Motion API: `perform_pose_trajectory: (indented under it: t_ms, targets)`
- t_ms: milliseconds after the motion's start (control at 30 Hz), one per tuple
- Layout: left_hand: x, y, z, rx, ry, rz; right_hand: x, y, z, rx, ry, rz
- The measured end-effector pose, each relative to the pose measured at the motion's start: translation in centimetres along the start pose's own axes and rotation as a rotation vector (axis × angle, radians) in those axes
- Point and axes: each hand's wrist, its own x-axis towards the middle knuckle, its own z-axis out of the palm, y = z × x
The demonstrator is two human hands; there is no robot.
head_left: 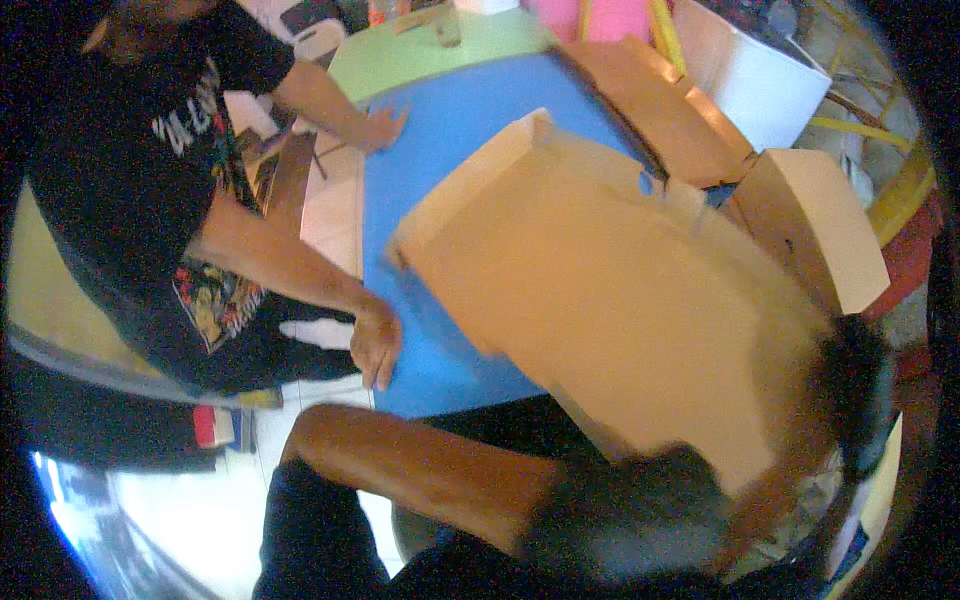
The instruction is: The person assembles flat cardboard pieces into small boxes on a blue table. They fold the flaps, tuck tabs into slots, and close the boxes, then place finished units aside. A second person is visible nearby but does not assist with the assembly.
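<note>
A blue tabletop (470, 125) stretches before you, a green surface (380, 68) adjoining its far end. At left, a co-worker in a black T-shirt (120, 190) with a printed front leans over its edge. Across the middle, slanting over the blue, lies your brown cardboard box (600, 290), open and shallow, a low wall raised along its far left end; whether its underside touches the table cannot be told. Beyond its far right side sit a folded cardboard piece (665, 110) and a paler cardboard panel (840, 225), with a white open-topped container (750, 90) behind them. Your left hand (630, 520), dark as if gloved, is at the box's near edge; your right hand (860, 395), equally dark, is at its right end. Both are blurred, and whether your fingers are spread, pressed together or pinching the cardboard cannot be told. The co-worker's nearer hand (377, 345) rests at the table's left edge, fingers down; the farther hand (383, 128) lies on the blue, fingers spread.
</note>
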Motion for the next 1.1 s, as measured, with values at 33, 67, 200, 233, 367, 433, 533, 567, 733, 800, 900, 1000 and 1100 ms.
perform_pose_trajectory:
  t_ms: [33,67,200,233,367,433,533,567,733,800,900,1000,1100]
  targets:
    - [-1.9,-0.1,-1.4,0.008,0.043,-0.024,0.7,-0.8,0.4,0.028,-0.006,0.003]
    - [-3.8,0.0,-3.1,0.010,0.089,-0.055,1.8,-1.6,1.7,0.089,-0.036,-0.031]
    - [-10.6,0.7,-10.1,-0.119,0.242,-0.268,6.6,-6.5,11.5,0.258,0.201,-0.250]
    - [-11.1,0.9,-10.7,-0.059,0.258,-0.343,7.5,-7.4,13.7,0.341,0.037,-0.128]
    - [-9.1,0.2,-7.1,0.003,0.496,-0.640,9.5,-13.9,19.9,0.532,-0.030,-0.026]
    - [-6.8,-1.6,-3.6,0.094,0.648,-0.746,9.7,-16.6,20.5,0.674,-0.117,-0.063]
    - [-5.5,-4.9,-0.7,0.009,0.814,-0.880,10.2,-18.4,19.9,1.064,-0.416,0.125]
    - [-5.3,-5.3,-0.2,-0.004,0.781,-0.900,10.3,-18.4,19.7,1.224,-0.515,0.215]
    - [-4.3,-6.5,-0.4,-0.006,0.750,-0.908,10.7,-17.9,20.7,1.194,-0.393,0.052]
    - [-3.8,-6.8,-0.7,0.025,0.732,-0.940,10.8,-17.7,21.7,1.311,-0.418,0.152]
    - [-4.1,-7.0,-0.6,-0.004,0.717,-0.931,11.5,-18.1,23.6,1.080,-0.284,0.126]
    - [-5.5,-6.7,-0.2,-0.085,0.752,-0.902,12.2,-17.5,25.1,0.856,-0.172,-0.027]
    - [-6.6,-6.4,0.1,-0.093,0.754,-0.970,12.5,-17.0,25.8,0.723,0.047,-0.098]
